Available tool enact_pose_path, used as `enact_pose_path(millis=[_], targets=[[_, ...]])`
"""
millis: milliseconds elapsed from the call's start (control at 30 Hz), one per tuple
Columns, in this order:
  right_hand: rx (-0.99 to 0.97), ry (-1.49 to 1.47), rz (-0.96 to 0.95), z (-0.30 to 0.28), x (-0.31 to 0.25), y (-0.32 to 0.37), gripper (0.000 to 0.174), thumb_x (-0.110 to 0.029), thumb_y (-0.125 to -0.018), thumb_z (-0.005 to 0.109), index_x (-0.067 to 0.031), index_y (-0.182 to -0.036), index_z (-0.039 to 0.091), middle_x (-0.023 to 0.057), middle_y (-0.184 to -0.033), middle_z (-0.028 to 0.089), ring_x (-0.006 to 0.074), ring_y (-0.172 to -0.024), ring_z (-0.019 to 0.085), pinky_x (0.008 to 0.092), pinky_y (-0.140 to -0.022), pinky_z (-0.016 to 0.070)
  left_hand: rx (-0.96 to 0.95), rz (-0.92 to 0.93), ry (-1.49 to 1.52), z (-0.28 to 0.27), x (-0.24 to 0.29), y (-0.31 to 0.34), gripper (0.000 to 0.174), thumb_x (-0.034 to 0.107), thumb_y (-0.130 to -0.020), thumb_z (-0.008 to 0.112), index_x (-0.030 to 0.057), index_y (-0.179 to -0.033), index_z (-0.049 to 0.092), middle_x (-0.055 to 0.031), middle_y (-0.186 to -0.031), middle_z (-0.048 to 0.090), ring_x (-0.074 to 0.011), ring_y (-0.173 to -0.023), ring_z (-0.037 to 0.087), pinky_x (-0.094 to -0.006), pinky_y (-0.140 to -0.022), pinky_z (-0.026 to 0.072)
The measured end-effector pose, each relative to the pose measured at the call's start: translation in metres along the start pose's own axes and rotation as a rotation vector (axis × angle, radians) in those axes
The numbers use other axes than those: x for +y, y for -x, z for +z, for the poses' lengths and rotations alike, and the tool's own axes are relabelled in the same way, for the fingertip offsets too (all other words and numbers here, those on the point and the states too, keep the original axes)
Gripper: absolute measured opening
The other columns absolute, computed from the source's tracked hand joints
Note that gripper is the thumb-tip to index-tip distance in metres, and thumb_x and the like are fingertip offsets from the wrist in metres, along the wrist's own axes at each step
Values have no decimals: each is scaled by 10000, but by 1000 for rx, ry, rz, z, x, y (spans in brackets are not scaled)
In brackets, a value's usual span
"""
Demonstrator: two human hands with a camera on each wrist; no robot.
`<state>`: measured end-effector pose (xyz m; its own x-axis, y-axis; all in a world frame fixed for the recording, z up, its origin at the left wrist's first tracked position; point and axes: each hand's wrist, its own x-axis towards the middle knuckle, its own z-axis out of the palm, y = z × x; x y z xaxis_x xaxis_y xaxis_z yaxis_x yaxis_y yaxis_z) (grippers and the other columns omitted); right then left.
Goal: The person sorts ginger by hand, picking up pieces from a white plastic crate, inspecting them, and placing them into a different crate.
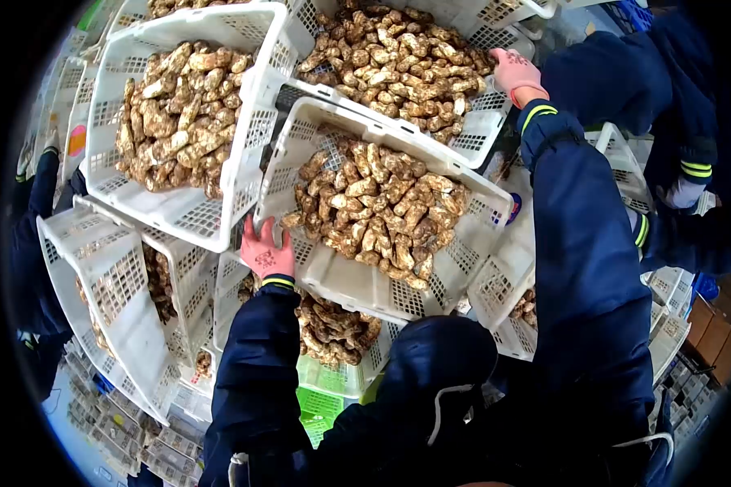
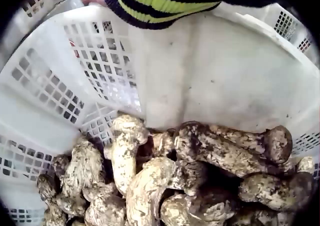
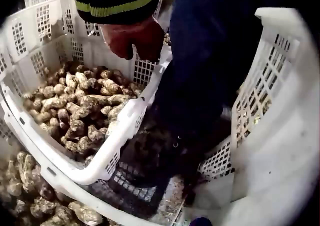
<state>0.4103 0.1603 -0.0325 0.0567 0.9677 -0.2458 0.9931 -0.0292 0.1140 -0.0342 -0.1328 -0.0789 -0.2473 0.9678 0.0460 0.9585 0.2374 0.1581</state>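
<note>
My left hand (image 1: 268,252), in a pink glove, is at the left rim of the middle white crate (image 1: 365,284), fingers spread. The left wrist view catches only a bit of the glove, beyond the crate wall (image 2: 170,71). That crate holds a heap of mottled brown-and-white mushrooms (image 1: 374,207), thick-stemmed in the left wrist view (image 2: 150,186). My right hand (image 1: 518,75), also in a pink glove, reaches to the right end of the far crate (image 1: 481,134), fingers pointing down beside its mushrooms (image 1: 398,65). I cannot tell whether these fingers grip anything.
Another crate of mushrooms (image 1: 183,122) stands left of the middle one. Lower crates with mushrooms (image 1: 333,329) lie underneath, and tilted crates (image 1: 114,284) stand at lower left. Another person in dark blue clothing (image 1: 609,81) is at right, beside more crates.
</note>
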Motion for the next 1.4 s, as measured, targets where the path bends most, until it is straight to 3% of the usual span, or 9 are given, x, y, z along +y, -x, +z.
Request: enact_pose_path(millis=[200,300,333,400,533,567,833,1100,1400], targets=[[182,232,-137,50,13,-36,199,-132,-846,390,-132,-909,579,100,-927,613,280,-858,614,405,-671,489,-16,24,17,-3,-2,-3,346,212,-632,700,129,-959,620,-161,-1249,428,-348,-1028,487,-439,-841,406],[201,303,-194,74,4,-52,205,-133,-839,407,-152,-922,593,85,-882,623,267,-846,612,392,-681,486,-11,28,-8,2,-5,-2,338,225,-626,701,144,-943,618,-153,-1230,428,-353,-989,497,-446,-808,409],[39,409,-125,75,1,-57,259,-141,-867,351,-166,-998,574,89,-997,602,256,-901,599,384,-728,482,-27,15,-9,1,-4,-3,337,229,-627,700,147,-944,619,-154,-1228,428,-353,-985,498,-449,-805,409],[-26,510,-124,99,9,-69,264,-135,-865,353,-170,-1027,559,79,-1019,593,229,-951,583,377,-767,466,-39,8,-27,1,-4,-3,340,231,-628,700,142,-945,618,-156,-1226,428,-356,-985,499,-451,-800,410],[104,550,-123,96,0,-66,229,-148,-848,392,-143,-990,572,81,-961,587,247,-947,562,379,-785,452,-47,22,-37,2,-5,-4,345,231,-627,701,126,-944,615,-161,-1223,428,-366,-972,506,-455,-783,418],[102,487,-98,98,0,-70,234,-139,-741,568,-124,-972,593,73,-1001,585,238,-983,541,379,-777,462,-70,5,-53,3,-5,-4,346,224,-625,702,123,-944,614,-166,-1226,428,-370,-964,510,-458,-774,423],[106,468,-171,100,-1,-73,212,-146,-825,436,-78,-946,596,106,-977,618,258,-955,568,383,-783,470,-69,-4,-55,4,-6,-5,362,232,-622,701,123,-956,614,-165,-1229,428,-368,-975,503,-455,-792,412],[175,470,-187,95,8,-72,191,-132,-811,447,-103,-914,605,86,-863,644,255,-858,616,386,-677,495,-55,11,-64,1,-4,-4,321,233,-632,695,115,-922,624,-165,-1237,426,-363,-972,512,-451,-799,417],[111,380,-207,99,18,-74,238,-147,-836,398,-79,-882,621,131,-917,626,289,-866,604,402,-743,479,-109,-51,-32,-1,-9,0,365,277,-650,693,131,-979,632,-171,-1183,463,-364,-1049,446,-470,-882,348]])
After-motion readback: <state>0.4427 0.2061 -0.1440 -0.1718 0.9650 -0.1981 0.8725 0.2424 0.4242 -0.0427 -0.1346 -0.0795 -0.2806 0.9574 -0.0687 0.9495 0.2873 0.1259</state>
